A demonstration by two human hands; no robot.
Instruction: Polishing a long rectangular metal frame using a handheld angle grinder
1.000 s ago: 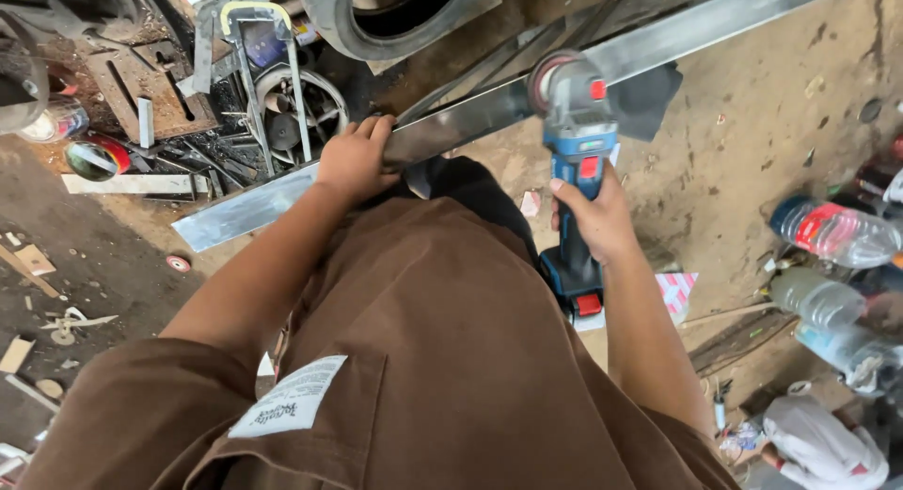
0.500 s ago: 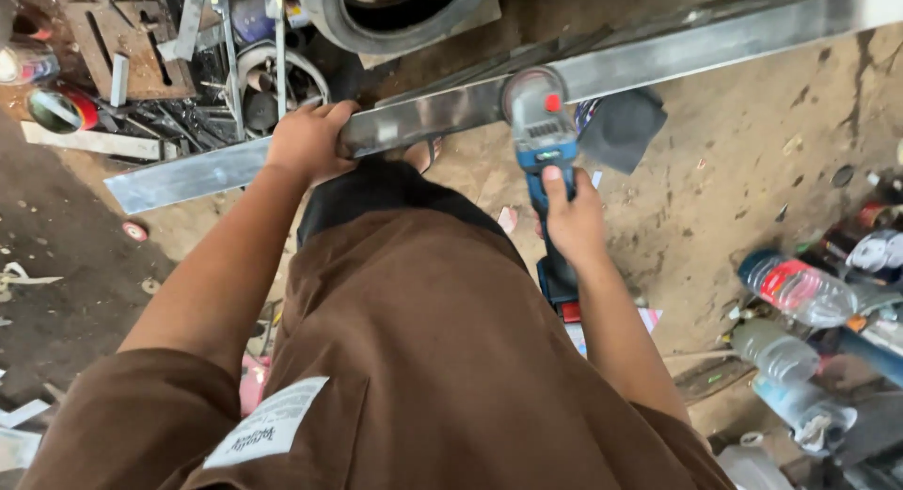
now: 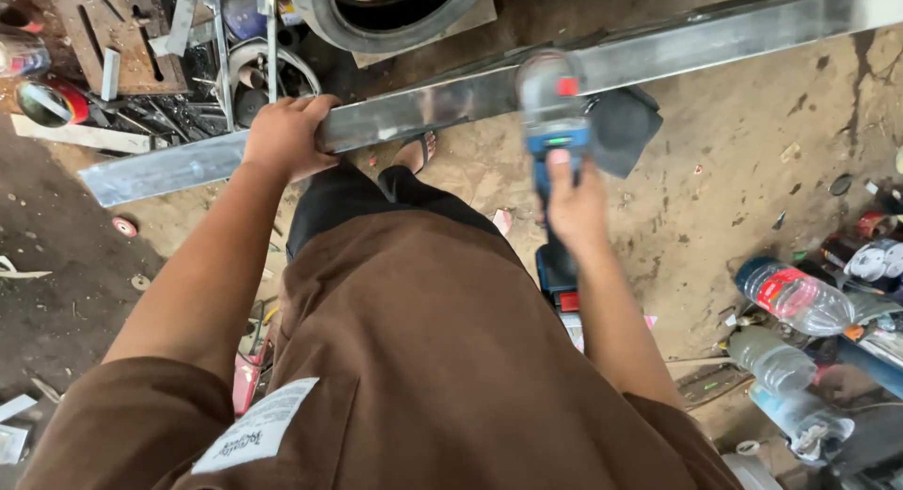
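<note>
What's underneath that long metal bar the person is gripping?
Under the long metal bar show bare dirt floor, a sandalled foot and a dark flat piece. The left hand and the angle grinder in the right hand hide whatever supports it.

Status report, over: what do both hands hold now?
Left hand grips the long metal bar. Right hand holds blue angle grinder at the bar. Sandalled foot under bar.
</note>
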